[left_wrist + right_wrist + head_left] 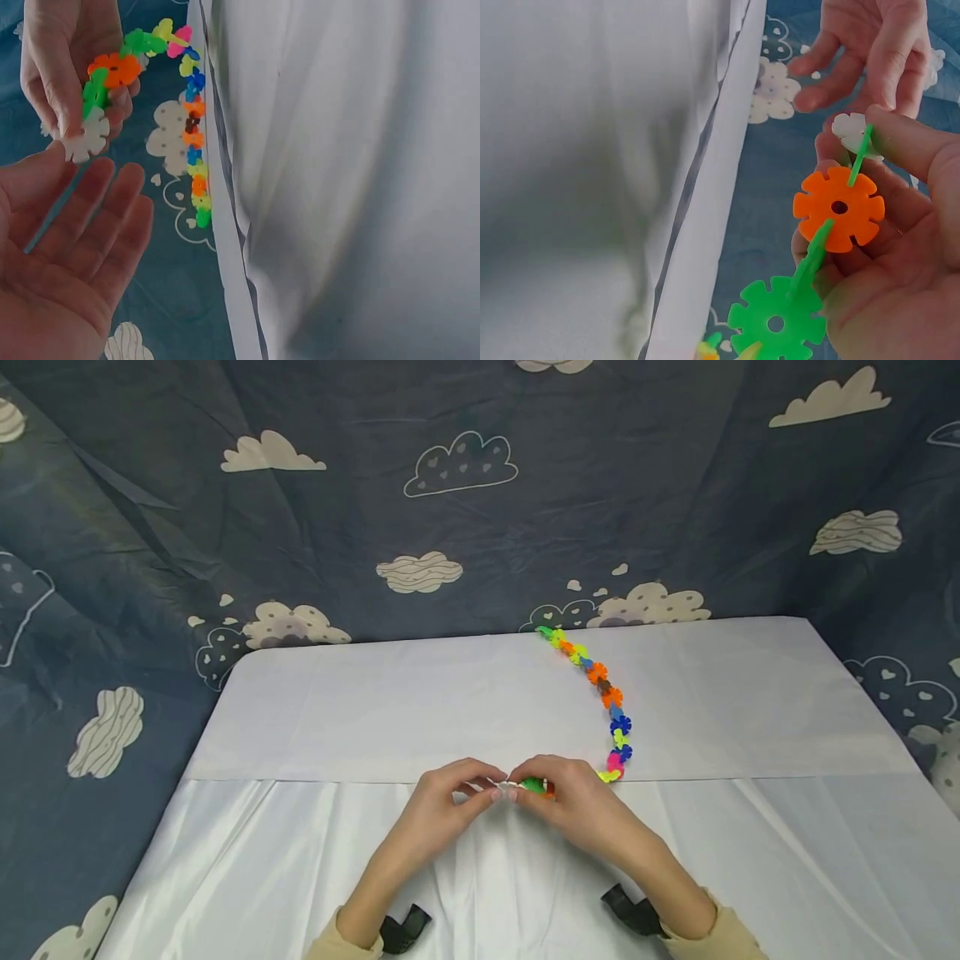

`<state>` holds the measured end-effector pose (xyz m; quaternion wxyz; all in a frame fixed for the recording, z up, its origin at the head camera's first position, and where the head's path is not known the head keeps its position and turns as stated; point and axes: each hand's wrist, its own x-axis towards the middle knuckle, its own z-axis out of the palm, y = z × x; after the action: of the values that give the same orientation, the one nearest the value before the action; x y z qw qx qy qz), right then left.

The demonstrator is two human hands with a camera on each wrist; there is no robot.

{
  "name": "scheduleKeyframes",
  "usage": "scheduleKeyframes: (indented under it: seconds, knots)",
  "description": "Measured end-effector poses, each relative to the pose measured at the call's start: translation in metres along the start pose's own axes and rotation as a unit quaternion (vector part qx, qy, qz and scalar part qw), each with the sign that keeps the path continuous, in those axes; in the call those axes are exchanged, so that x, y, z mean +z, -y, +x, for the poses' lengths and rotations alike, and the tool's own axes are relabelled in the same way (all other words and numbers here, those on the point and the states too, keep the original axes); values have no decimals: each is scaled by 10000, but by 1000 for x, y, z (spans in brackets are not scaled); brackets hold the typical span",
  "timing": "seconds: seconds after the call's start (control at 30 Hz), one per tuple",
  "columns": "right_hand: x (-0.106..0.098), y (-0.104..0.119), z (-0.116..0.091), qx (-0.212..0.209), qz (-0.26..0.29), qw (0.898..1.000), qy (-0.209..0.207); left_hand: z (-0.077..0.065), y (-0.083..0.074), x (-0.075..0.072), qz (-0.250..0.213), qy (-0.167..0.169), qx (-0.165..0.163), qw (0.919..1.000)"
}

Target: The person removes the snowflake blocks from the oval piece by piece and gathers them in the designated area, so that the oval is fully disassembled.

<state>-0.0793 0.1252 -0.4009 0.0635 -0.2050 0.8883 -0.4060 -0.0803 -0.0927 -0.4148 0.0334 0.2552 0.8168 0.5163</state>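
A chain of colourful notched flower discs [612, 697] curves over the white table from its far edge to my hands. My right hand [581, 797] grips its near end, around a thin green disc beside an orange disc [862, 208]. A white flower disc [91, 136] sits at the tip of the chain, against the green one. My left hand [442, 797] pinches the white disc's edge between thumb and index finger, its other fingers spread loosely. A larger green disc [750, 319] hangs below the orange one. Fingers partly hide the joint between the white and green discs.
The table [375, 710] wears a white cloth with a seam across it and folds toward the front. Behind it hangs a dark blue curtain [337, 527] with cloud prints. Black straps [405, 930] are at both wrists.
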Motion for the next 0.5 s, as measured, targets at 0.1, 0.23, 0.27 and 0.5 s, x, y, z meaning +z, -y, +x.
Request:
scheduleKeyframes:
  seconds: [0.1,0.23,0.27,0.5]
  knots:
    - [2,2,0,193,108,9997,99,-1,-1,2,-149,33,62,9999]
    - [3,2,-1,217,258,9993,155,-1,-1,3,-263,19,75,9996]
    - [4,2,-1,188,298,9993,151,-1,0,3,-278,15,92,9996]
    - [5,3,0,87,537,9983,208,0,3,4,-422,16,433,9982]
